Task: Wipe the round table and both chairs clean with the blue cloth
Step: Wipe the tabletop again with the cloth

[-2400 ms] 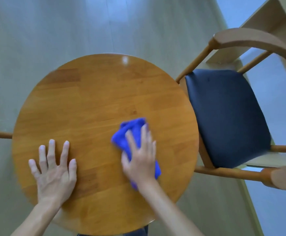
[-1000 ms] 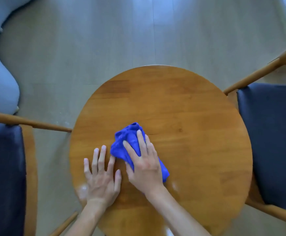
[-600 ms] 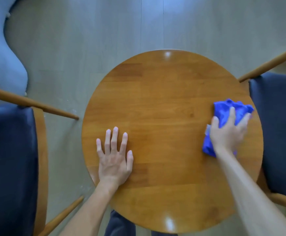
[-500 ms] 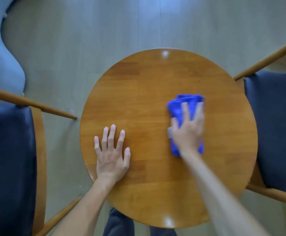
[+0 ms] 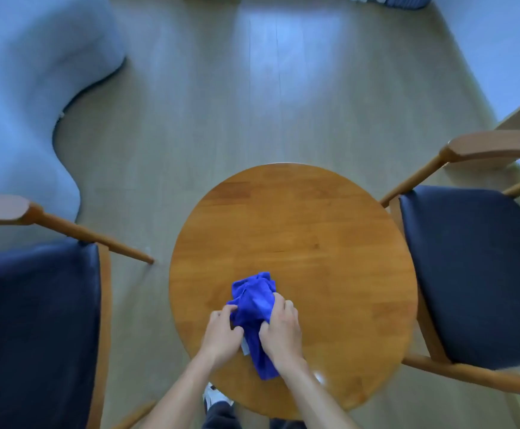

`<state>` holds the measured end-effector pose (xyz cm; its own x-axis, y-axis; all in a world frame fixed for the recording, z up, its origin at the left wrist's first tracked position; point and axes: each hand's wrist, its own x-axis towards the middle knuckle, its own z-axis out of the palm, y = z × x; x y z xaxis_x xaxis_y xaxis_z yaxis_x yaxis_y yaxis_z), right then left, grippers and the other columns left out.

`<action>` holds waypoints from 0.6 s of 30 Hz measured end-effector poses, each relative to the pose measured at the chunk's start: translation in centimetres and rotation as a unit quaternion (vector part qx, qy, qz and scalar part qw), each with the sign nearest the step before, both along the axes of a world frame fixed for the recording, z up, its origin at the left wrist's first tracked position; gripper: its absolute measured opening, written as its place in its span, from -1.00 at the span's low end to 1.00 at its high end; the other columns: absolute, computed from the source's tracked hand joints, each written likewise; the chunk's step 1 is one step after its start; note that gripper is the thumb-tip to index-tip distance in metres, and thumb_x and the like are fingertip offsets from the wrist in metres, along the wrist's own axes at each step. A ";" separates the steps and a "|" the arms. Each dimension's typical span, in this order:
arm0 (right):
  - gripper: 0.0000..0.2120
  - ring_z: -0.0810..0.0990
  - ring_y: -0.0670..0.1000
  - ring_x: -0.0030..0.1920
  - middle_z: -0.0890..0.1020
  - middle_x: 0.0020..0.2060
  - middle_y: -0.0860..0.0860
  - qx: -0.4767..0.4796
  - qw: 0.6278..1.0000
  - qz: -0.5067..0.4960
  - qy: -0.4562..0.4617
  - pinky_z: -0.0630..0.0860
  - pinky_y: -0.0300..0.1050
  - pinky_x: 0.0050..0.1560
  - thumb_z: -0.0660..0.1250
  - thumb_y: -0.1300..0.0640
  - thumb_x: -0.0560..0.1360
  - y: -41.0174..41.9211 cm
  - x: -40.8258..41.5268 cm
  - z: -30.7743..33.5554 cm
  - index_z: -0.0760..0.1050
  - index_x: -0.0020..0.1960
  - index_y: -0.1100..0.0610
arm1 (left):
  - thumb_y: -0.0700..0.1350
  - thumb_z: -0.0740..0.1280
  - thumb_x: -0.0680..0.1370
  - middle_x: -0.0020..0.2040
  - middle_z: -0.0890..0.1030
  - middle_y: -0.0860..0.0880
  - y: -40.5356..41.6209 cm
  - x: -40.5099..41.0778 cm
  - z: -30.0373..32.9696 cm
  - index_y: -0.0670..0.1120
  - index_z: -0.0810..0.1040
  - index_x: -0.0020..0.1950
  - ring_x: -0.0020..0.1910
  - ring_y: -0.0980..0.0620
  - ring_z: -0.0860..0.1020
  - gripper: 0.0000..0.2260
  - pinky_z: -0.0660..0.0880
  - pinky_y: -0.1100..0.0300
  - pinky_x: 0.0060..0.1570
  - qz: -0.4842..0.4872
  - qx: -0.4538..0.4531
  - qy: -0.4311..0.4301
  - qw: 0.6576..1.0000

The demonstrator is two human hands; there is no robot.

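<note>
The round wooden table [image 5: 308, 230] stands in the middle of the view. A bunched blue cloth [image 5: 254, 300] lies on its near part. My left hand [image 5: 223, 334] pinches the cloth's left side, fingers curled into the fabric. My right hand [image 5: 282, 329] grips its right side, and a tail of cloth hangs out below the hands. A wooden chair with a dark seat [image 5: 32, 329] stands to the left. A second chair with a dark seat [image 5: 475, 274] stands to the right.
A pale blue curved sofa [image 5: 26, 97] fills the far left. The light wood floor [image 5: 283, 97] stretches beyond the table. My legs and a shoe [image 5: 217, 397] show under the table's near edge.
The right hand dragged the cloth from the table's right side back to the near middle. The left hand lifted off the tabletop and took hold of the cloth. The view pulled back.
</note>
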<state>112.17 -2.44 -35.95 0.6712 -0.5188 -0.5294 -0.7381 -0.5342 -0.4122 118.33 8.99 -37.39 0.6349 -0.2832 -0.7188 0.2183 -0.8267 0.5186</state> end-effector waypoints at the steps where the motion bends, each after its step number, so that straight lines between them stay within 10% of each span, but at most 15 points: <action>1: -0.49 0.43 0.10 0.18 0.45 0.17 0.05 0.048 0.998 -0.033 -0.013 0.41 -0.08 0.14 0.14 0.30 0.45 -0.8 0.1 1.0 0.27 0.39 0.09 | -0.23 0.22 0.50 0.21 0.47 -0.04 -0.3 0.0 0.7 0.05 0.43 0.23 0.07 0.05 0.50 -0.67 0.38 0.22 -0.01 0.025 -0.014 0.027 0.999; 7: -0.54 0.52 -0.05 -0.19 0.61 -0.18 -0.12 0.227 0.961 -0.078 -0.139 0.41 -0.32 -0.23 0.19 0.39 0.33 -3.6 -1.2 10.6 0.46 0.04 -0.11 | -0.31 0.25 0.47 0.00 0.61 0.02 -2.2 0.9 8.4 0.02 0.45 -0.01 -0.05 0.06 0.58 -0.75 0.42 0.27 -0.24 0.104 -0.121 0.038 0.986; 18: -0.52 0.63 0.13 0.00 0.64 0.06 0.16 0.423 0.852 -0.084 -0.299 0.55 0.03 0.03 0.49 0.11 0.32 -8.3 -1.1 29.6 0.48 0.21 0.12 | -0.10 0.33 0.32 -0.03 0.65 0.08 -5.0 5.4 28.5 0.22 0.56 -0.03 -0.03 0.09 0.62 -0.71 0.54 0.23 -0.09 0.021 -0.292 -0.049 0.955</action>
